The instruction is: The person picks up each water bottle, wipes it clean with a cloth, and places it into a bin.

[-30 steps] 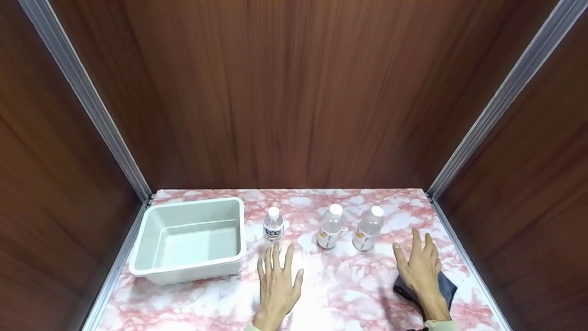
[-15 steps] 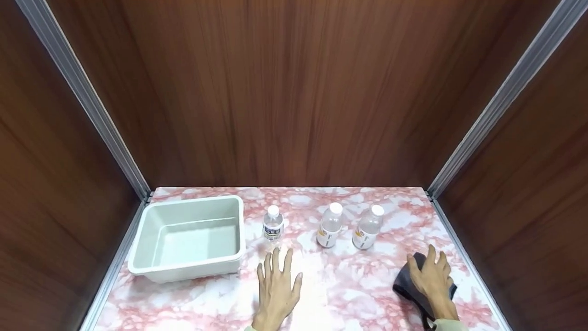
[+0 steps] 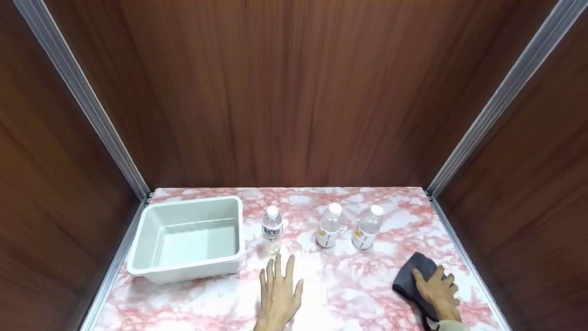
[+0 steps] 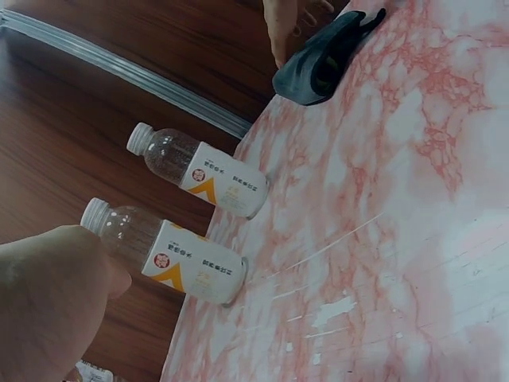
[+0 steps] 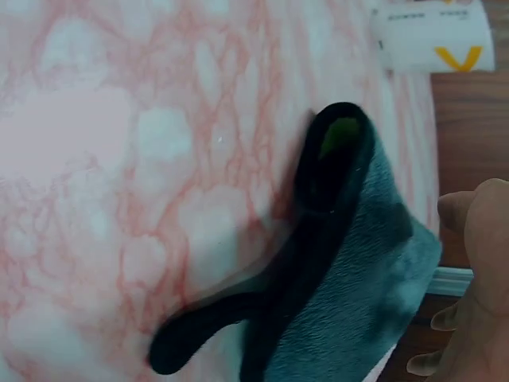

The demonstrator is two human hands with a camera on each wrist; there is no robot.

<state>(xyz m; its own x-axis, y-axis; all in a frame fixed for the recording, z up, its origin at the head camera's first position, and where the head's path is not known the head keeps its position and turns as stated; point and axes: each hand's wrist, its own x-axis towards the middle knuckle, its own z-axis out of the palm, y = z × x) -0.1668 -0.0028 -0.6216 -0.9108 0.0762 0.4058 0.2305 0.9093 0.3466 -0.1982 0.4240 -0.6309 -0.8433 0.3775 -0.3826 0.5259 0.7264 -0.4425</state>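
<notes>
My right hand (image 3: 437, 288) hovers over or rests on a dark grey plush cloth item (image 3: 415, 272) at the right of the table, its fingers spread and slightly bent. The right wrist view shows this grey item (image 5: 350, 286) with a black-edged opening, green inside, and a black strap; the thumb is near its far edge. Contact cannot be told. My left hand (image 3: 278, 296) lies flat with straight fingers, just in front of a small clear bottle (image 3: 272, 227) with a white cap. Two larger white-capped bottles, one left (image 3: 329, 227) and one right (image 3: 367, 230), stand upright between the hands.
A pale grey-green plastic tub (image 3: 183, 268) stands at the left of the pink-and-white marbled table (image 3: 358, 294). Brown wood-look panels (image 3: 285, 92) with metal corner rails (image 3: 121, 147) enclose the back and both sides.
My right hand has come down and drawn back to the right, uncovering more of the grey cloth item. The left hand has slid slightly back from the small bottle.
</notes>
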